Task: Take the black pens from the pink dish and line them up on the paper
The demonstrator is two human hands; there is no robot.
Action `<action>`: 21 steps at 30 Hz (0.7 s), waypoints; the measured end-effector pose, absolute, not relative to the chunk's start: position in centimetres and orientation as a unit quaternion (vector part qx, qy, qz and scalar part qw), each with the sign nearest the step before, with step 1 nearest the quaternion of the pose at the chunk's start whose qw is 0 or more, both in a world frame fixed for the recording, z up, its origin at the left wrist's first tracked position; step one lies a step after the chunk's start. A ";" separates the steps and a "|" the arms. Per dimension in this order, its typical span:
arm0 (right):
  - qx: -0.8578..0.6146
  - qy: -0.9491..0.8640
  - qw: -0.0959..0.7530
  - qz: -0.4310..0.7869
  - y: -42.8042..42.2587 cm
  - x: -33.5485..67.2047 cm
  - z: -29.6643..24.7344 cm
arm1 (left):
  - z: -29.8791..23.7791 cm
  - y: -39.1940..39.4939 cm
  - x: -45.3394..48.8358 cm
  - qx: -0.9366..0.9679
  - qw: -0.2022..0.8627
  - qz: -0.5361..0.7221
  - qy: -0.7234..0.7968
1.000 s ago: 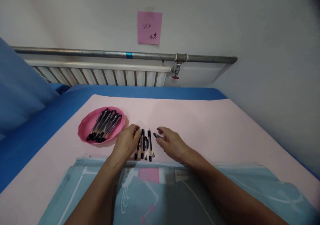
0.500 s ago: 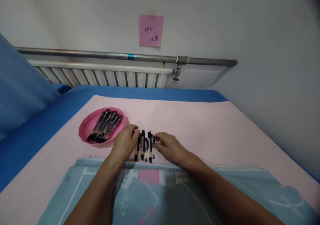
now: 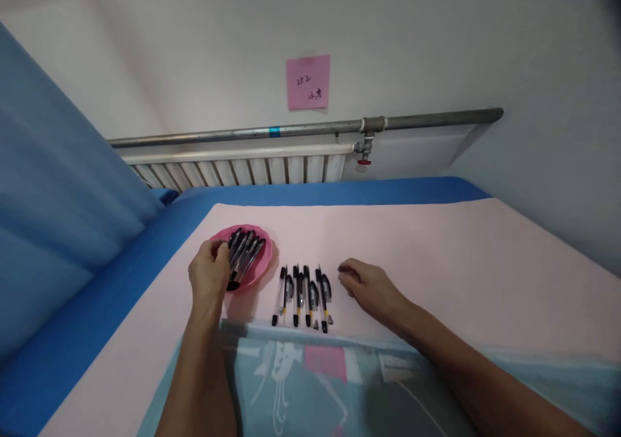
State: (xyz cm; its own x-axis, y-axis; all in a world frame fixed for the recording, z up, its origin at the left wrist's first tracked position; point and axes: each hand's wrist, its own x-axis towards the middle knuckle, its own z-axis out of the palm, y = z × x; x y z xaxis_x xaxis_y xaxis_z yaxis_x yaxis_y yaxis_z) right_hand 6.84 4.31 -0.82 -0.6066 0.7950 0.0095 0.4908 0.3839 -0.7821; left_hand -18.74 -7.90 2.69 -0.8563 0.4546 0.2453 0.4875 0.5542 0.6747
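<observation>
My left hand (image 3: 209, 270) is over the left rim of a pink scalloped dish (image 3: 264, 266). Its fingers are bent together beside the black-capped pens (image 3: 246, 249) lying in the dish; whatever is between them is hidden. On the pink tabletop, a row of pens taken apart lies in front of me: clear and black barrels (image 3: 295, 298), several black caps (image 3: 326, 288) and small metal tips (image 3: 330, 319). Just right of this row, my right hand (image 3: 371, 288) rests with its fingers loosely bent and a gap at the thumb. I see nothing in it.
A blue patterned cloth (image 3: 272, 385) lies along the near edge under my forearms. Behind the pink table surface (image 3: 427, 243) are a blue border, a white radiator (image 3: 262, 170) and a metal pipe (image 3: 218, 136) with a red-handled valve. A blue curtain (image 3: 58, 198) hangs at left.
My left hand has gone from the row of pen parts left to the dish. My right hand has drawn off the caps to the right. The view has shifted and tilted.
</observation>
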 end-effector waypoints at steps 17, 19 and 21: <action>-0.351 -0.853 0.197 0.334 5.0 7.2 -1.3 | 1.4 -5.1 -18.3 -0.331 -0.017 -0.272 -0.903; -0.350 -0.847 0.209 0.342 4.9 7.1 -1.2 | 1.8 -5.2 -17.7 -0.329 -0.024 -0.311 -0.891; -0.353 -0.831 0.227 0.366 4.8 7.1 -1.1 | 2.1 -5.2 -16.2 -0.333 -0.050 -0.359 -0.870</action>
